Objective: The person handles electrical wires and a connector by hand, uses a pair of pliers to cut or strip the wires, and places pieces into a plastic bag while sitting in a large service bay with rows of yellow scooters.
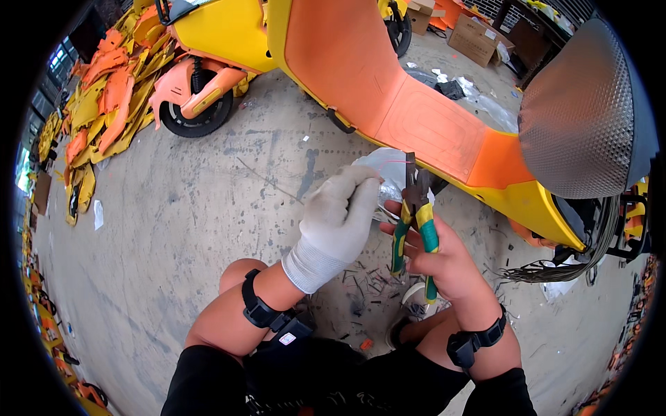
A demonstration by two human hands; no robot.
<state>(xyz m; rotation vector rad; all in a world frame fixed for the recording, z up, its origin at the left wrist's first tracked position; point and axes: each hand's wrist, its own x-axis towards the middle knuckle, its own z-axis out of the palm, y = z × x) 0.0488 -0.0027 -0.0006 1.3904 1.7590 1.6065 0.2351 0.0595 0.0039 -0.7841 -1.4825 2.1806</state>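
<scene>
My left hand (336,211), in a white knit glove, is closed in a pinch on a thin wire. The wire's grey tail (267,179) sticks out to the left, over the floor. On the other side, a fine pinkish strand (394,161) runs from my fingertips toward the jaws of the pliers (416,191). These have green and yellow handles and point upward, with the jaws close together. Bare, my right hand (444,260) holds them by the handles, some fingers partly hidden behind. A shiny, pale plastic bag (386,163) lies behind both hands.
An orange and yellow scooter (433,132) stands just ahead, a bundle of thin wires (596,243) hanging at its right end. Another yellow scooter (215,41) and piled body panels (114,90) are far left. Cardboard boxes (475,40) sit behind. Dark scraps (371,284) litter the floor near my feet.
</scene>
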